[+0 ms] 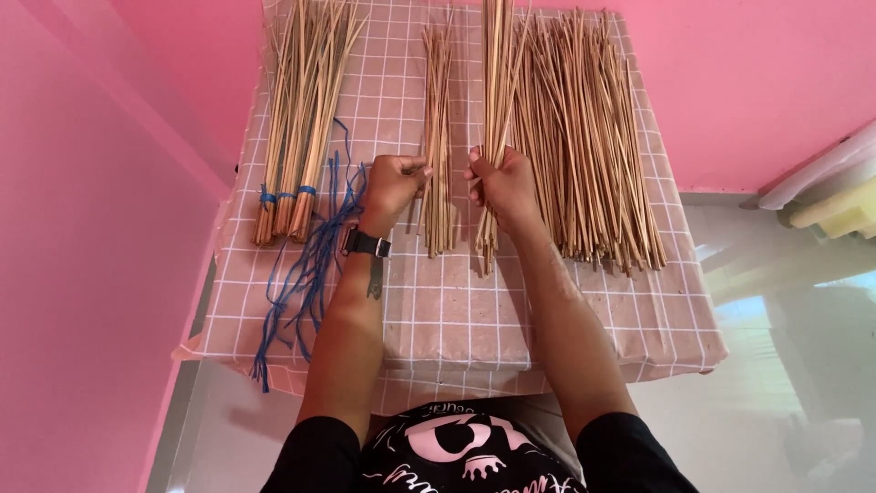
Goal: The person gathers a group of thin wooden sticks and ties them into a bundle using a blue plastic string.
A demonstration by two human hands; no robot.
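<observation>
Right hand (504,187) grips sticks (497,110), seemingly beside loose pile (584,137).

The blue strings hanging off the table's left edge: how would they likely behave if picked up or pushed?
The blue strings look thin and limp, draping over the table edge, so they would probably flop and dangle. They lie crossed over each other, so likely tangle. They seem very light; a push would probably just slide them.

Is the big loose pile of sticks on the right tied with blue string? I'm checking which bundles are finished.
No: the loose pile lies spread and untied, while blue string wraps only the tied bundles at the left.
</observation>
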